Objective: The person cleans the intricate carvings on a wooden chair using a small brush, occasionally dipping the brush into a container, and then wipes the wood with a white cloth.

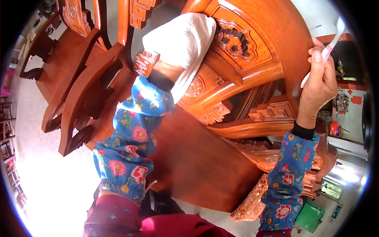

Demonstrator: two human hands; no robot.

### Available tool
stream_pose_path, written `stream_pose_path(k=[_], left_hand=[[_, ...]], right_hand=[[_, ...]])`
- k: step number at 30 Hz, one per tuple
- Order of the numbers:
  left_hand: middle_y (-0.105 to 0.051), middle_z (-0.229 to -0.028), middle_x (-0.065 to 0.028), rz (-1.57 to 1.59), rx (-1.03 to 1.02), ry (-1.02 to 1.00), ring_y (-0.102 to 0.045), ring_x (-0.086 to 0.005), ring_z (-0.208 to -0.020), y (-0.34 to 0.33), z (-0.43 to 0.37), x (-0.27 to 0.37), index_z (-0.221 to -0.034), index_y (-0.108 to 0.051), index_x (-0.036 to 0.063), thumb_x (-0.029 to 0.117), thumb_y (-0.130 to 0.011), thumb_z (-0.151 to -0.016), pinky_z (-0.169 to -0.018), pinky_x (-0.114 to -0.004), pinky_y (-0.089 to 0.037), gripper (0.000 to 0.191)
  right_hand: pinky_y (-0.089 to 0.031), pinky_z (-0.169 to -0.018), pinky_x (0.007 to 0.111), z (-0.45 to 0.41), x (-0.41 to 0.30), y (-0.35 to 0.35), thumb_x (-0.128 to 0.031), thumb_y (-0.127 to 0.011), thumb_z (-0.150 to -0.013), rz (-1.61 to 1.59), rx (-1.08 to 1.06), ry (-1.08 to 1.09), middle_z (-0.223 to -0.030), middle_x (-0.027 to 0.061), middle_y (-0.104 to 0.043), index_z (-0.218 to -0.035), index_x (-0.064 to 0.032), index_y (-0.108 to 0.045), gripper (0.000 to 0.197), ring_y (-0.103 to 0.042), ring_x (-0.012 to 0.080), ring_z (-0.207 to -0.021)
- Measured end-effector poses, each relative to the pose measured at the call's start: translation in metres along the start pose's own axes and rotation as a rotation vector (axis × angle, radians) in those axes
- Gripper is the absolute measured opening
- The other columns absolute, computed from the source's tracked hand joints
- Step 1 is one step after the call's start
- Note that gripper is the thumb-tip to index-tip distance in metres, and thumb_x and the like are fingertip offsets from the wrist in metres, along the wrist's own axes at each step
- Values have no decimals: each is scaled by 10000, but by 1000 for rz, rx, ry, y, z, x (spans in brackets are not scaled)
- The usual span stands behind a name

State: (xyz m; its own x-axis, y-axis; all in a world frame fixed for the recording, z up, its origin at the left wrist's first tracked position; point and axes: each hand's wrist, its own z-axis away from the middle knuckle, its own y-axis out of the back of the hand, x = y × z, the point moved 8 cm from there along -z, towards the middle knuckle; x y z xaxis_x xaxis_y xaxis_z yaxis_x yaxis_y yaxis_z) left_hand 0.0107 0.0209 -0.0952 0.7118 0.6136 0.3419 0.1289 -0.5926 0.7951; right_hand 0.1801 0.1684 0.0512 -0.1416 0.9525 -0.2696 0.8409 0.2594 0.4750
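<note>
My left hand (pixel 169 71) is at the upper middle, mostly covered by a white terry cloth (pixel 183 38) that lies against the carved back of a varnished wooden chair (pixel 263 38). The fingers are hidden beneath the cloth, so their grip does not show. At the right, my right hand (pixel 319 75) is raised beside the rounded top rail of that chair back. It holds a white and pink toothbrush (pixel 327 53) between thumb and fingers, bristle end up. Both forearms wear blue floral sleeve covers. Below the hands lies the chair's smooth reddish seat (pixel 195 160).
More carved wooden chairs (pixel 86 80) stand close together at the left on a grey floor. A brown patterned cushion (pixel 251 201) is at the seat's right edge. A green object (pixel 310 217) is at the lower right. A wooden armrest (pixel 254 129) runs below the chair back.
</note>
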Motion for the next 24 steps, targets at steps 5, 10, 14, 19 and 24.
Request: stream_pose_path(k=[5,10,14,19,24], left_hand=[[-667,-752,-192,0,-59,30,-662,-365,-630,-3,0,-5,-840,-630,66,131,-494,-875,-550,-451,-532,154],[-648,-704,-207,130,-114,107,-647,-368,-582,-21,13,15,-820,-612,48,127,-483,-871,-522,-451,-523,159],[-638,-845,-254,10,-298,5,-649,-356,-616,-53,38,46,-849,-597,14,112,-536,-843,-520,-448,-509,115],[-636,-844,-228,-200,-160,-157,-653,-333,-632,-42,41,48,-862,-606,29,115,-545,-838,-530,-428,-514,108],[-649,-822,-210,-138,-48,-15,-666,-328,-648,-22,22,23,-857,-622,46,130,-537,-845,-533,-426,-521,120]], right_hand=[[-451,-713,202,4,3,-6,-41,-675,-913,-58,-30,-3,-1021,78,-715,-923,41,-694,85,-574,61,-806],[-459,-734,217,-1,2,-4,-61,-710,-894,-61,-45,-2,-1010,92,-704,-858,51,-675,123,-593,97,-845],[-463,-736,231,-1,1,-5,-57,-713,-889,-57,-49,-15,-1006,102,-698,-843,61,-658,138,-602,119,-867],[-464,-731,232,0,5,-4,-56,-713,-889,-62,-73,-14,-1001,102,-698,-841,66,-656,143,-601,117,-857],[-467,-726,230,-2,-1,-6,-57,-717,-886,-22,-41,-13,-987,94,-702,-847,66,-661,141,-598,106,-837]])
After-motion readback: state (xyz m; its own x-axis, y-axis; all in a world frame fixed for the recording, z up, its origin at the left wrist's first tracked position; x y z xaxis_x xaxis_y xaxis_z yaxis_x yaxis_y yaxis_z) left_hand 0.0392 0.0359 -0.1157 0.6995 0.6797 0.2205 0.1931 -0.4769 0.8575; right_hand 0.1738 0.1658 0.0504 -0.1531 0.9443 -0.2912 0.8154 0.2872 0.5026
